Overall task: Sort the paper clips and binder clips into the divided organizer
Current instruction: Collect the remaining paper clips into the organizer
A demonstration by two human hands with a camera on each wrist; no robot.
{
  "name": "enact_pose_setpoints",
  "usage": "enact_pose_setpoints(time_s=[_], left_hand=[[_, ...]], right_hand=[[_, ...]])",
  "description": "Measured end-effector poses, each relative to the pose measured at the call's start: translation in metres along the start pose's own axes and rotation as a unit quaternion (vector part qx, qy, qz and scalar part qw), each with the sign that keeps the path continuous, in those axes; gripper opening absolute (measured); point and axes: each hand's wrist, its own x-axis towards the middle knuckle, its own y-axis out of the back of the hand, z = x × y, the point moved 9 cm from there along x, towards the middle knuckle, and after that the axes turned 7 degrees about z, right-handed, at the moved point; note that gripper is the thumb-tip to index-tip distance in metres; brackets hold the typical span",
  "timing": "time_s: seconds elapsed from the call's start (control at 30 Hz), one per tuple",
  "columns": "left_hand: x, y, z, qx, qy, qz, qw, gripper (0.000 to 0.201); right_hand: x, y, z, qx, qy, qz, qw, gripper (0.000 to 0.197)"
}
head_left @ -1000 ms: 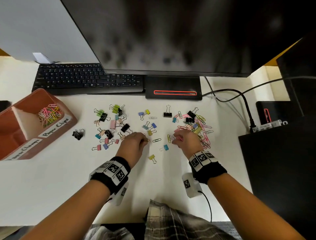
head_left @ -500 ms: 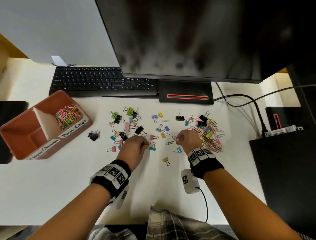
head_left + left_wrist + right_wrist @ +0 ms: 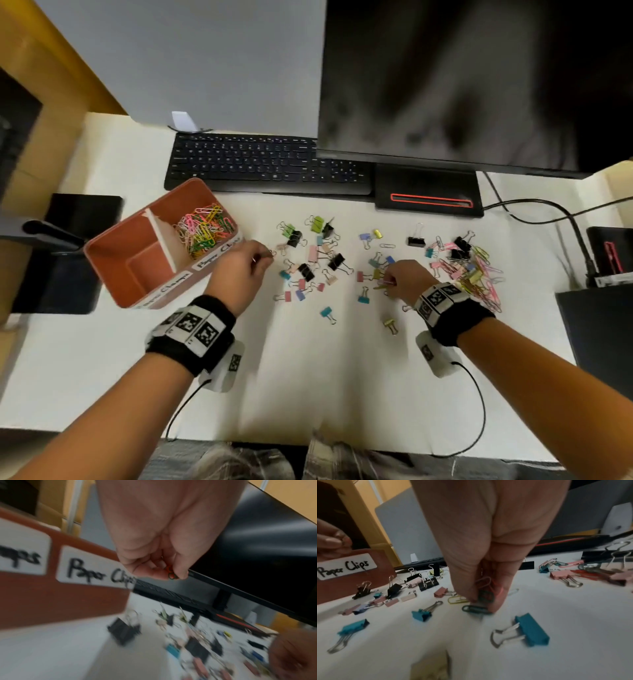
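I count one terracotta-coloured plastic divided organizer (image 3: 137,270) on the white desk (image 3: 308,377), and I use it as my reference. It has two compartments split by one white divider, with two white handwritten labels on its near wall; the one I can read says "Paper Clips" (image 3: 96,572). The labelled paper-clip compartment holds a heap of coloured wire paper clips (image 3: 202,233), too tangled to count. The other compartment shows only its bare floor.

My left hand (image 3: 239,274) hangs just beside the organizer's paper-clip end, thumb and fingers pinching a few small paper clips (image 3: 171,574); I make out orange and green wire, the number uncertain.

Right of the organizer, scattered binder clips (image 3: 308,260) lie on the desk: black, pink, teal, green, blue and yellow, each a folded body with two silver wire handles. I count about six black ones; the rest blur.

My right hand (image 3: 407,281) is well apart from the organizer, fingertips (image 3: 494,608) down on the desk. It pinches pink and teal paper clips (image 3: 485,588) and touches one dark teal paper clip (image 3: 474,609) lying flat. One loose pile of pink and yellow paper clips (image 3: 476,274) lies farthest from the organizer.
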Motion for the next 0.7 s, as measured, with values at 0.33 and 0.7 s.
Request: enact_pose_setpoints(time_s=[0.33, 0.7], left_hand=[[0.030, 0.099, -0.073, 0.016, 0.095, 0.073, 0.993, 0.008], [0.039, 0.110, -0.083, 0.052, 0.130, 0.083, 0.987, 0.043]], right_hand=[[-0.003, 0.092, -0.124, 0.114, 0.079, 0.131, 0.982, 0.016], [0.024, 0.088, -0.320, 0.240, 0.198, 0.143, 0.940, 0.041]])
